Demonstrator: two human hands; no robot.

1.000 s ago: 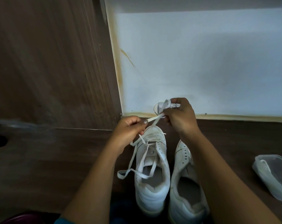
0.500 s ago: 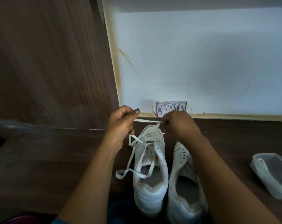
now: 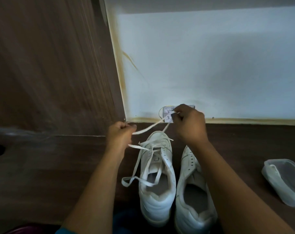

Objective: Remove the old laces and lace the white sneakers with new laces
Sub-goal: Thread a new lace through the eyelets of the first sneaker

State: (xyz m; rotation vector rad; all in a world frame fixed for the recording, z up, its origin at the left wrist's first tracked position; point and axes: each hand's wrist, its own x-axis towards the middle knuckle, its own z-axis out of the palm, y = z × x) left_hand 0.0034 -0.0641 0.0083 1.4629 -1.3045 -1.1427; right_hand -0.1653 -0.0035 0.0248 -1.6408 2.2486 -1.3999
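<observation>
- The left hand (image 3: 120,137) was clenched into a fist around a white lace (image 3: 148,129), just left of the toe of the laced sneaker (image 3: 157,191).
- The right hand (image 3: 189,124) was raised above and behind that toe, its fingers (image 3: 177,115) pinching the same lace.
- One strand ran taut from the left fist up to the right fingers; a second strand dropped from the right fingers to the front eyelets.
- The lace crossed only the front eyelets of this sneaker. Loose lengths trailed over its open mouth, and one loop lay on the dark wooden surface (image 3: 42,166) just left of the shoe.
- The second sneaker (image 3: 194,200) stood just beside the first on its right, toes pointing the same way, with no lace visible in its eyelets.
- A translucent plastic container (image 3: 285,183) sat well apart to the right on the surface. A pale strip showed along its inner left wall; what it was could not be told.
- A small white plate (image 3: 167,114) was fixed low on the pale wall (image 3: 211,65), partly hidden by the right hand.
- A brown wood-grain panel (image 3: 50,65) rose at the left.
</observation>
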